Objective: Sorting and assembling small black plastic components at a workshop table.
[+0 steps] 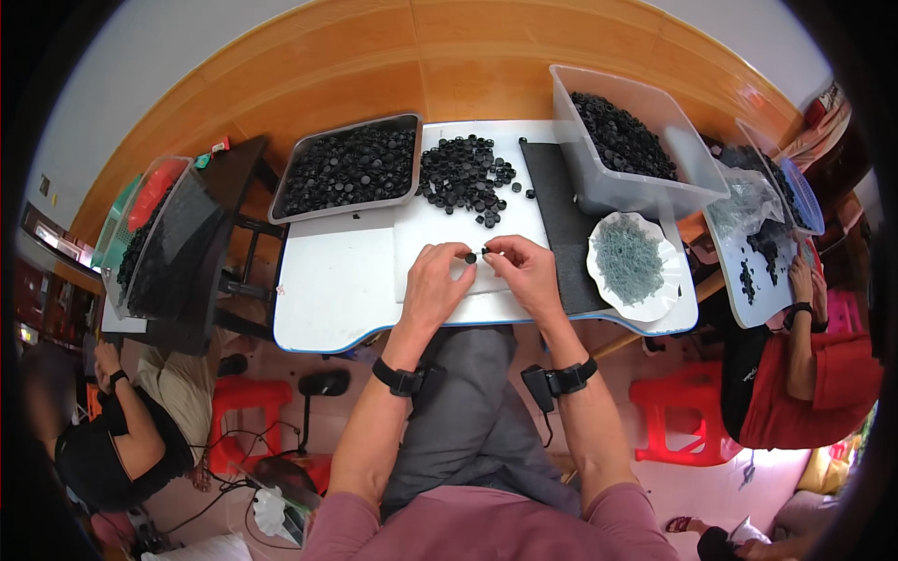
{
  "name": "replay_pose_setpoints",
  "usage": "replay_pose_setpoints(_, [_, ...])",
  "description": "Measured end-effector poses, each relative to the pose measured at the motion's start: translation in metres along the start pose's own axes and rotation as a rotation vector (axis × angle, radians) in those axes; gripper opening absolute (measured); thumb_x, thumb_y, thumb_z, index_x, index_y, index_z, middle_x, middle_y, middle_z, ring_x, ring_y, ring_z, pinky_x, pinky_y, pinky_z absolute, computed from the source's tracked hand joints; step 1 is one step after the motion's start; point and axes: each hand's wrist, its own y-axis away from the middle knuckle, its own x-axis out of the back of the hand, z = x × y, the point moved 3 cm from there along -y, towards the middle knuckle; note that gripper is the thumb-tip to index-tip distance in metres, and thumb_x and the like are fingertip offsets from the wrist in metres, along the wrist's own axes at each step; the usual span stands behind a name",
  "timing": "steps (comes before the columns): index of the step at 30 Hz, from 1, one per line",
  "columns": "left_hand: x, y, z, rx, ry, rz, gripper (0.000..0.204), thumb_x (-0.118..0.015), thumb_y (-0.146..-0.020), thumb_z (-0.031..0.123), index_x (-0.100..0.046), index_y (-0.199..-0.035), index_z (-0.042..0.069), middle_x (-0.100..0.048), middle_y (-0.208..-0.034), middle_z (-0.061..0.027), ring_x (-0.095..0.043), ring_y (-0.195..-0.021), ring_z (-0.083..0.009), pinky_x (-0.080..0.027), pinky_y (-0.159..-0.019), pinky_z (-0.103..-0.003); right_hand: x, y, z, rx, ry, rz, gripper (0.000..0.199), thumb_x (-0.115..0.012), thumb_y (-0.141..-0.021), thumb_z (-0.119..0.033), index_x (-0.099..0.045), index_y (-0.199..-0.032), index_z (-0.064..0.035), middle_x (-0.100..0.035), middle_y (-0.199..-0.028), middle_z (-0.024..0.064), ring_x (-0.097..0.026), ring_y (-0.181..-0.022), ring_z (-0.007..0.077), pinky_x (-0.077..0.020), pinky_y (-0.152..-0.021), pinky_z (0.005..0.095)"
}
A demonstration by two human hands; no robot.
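Observation:
Over the near middle of the white table, my two hands meet fingertip to fingertip. In the fingers of my left hand is a small round black cap. My right hand pinches a smaller black piece right beside it, mostly covered by the fingertips. A tiny pale bit shows between the two; whether they touch I cannot tell. Just beyond my hands lies a loose pile of black caps.
A metal tray of black caps stands far left. Far right, a clear plastic bin holds black parts, beside a dark mat. A white scalloped dish carries thin greenish pieces. People sit at side tables left and right, near red stools.

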Motion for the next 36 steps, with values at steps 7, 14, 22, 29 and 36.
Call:
replay_pose_setpoints(7, [-0.001, 0.004, 0.0, 0.076, 0.077, 0.045, 0.023, -0.077, -0.081, 0.006, -0.071, -0.104, 0.004, -0.073, -0.092, -0.0094, -0.068, -0.086, -0.0262, -0.056, -0.075, -0.038, -0.001, 0.002, -0.009, 0.082, 0.138, -0.013, 0.017, -0.078, -0.087, -0.005, -0.077, -0.104, -0.0024, -0.073, -0.085, 0.0011, -0.057, -0.065, 0.0048, -0.0461, -0.059, 0.0223])
replay_pose_setpoints(14, [-0.002, 0.005, 0.0, 0.042, 0.126, 0.033, 0.024, -0.076, -0.082, 0.004, -0.072, -0.105, 0.003, -0.073, -0.092, -0.0101, -0.068, -0.086, -0.026, -0.057, -0.076, -0.037, -0.004, 0.001, -0.01, 0.139, 0.184, -0.037, 0.018, -0.079, -0.085, -0.004, -0.077, -0.103, -0.0026, -0.074, -0.087, 0.0055, -0.06, -0.065, 0.0089, -0.0496, -0.059, 0.0248])
replay_pose_setpoints(22, [-0.002, 0.005, 0.0, 0.0, 0.117, 0.019, 0.026, -0.077, -0.083, 0.007, -0.073, -0.108, 0.003, -0.073, -0.092, -0.01, -0.069, -0.081, -0.0213, -0.057, -0.075, -0.033, -0.005, 0.001, -0.005, 0.153, 0.194, -0.054, 0.019, -0.079, -0.085, -0.005, -0.076, -0.103, -0.0017, -0.074, -0.087, 0.0066, -0.063, -0.066, 0.0105, -0.0504, -0.059, 0.0258])
replay_pose_setpoints(29, [-0.003, 0.006, -0.004, 0.063, 0.146, -0.005, 0.024, -0.076, -0.084, 0.008, -0.072, -0.108, 0.002, -0.072, -0.092, -0.0121, -0.071, -0.083, -0.025, -0.057, -0.074, -0.035, -0.006, 0.003, -0.012, 0.134, 0.197, -0.079, 0.016, -0.078, -0.086, -0.004, -0.078, -0.102, -0.001, -0.075, -0.087, 0.0084, -0.067, -0.07, 0.0122, -0.0528, -0.063, 0.0267])
replay_pose_setpoints(36, [-0.005, 0.006, -0.009, 0.092, 0.17, -0.012, 0.028, -0.078, -0.084, 0.009, -0.074, -0.111, 0.004, -0.073, -0.091, -0.0096, -0.07, -0.08, -0.0187, -0.056, -0.074, -0.03, -0.004, 0.001, -0.001, 0.084, 0.111, -0.093, 0.016, -0.075, -0.089, -0.002, -0.079, -0.104, 0.0002, -0.075, -0.086, 0.008, -0.066, -0.071, 0.0106, -0.0517, -0.064, 0.0254])
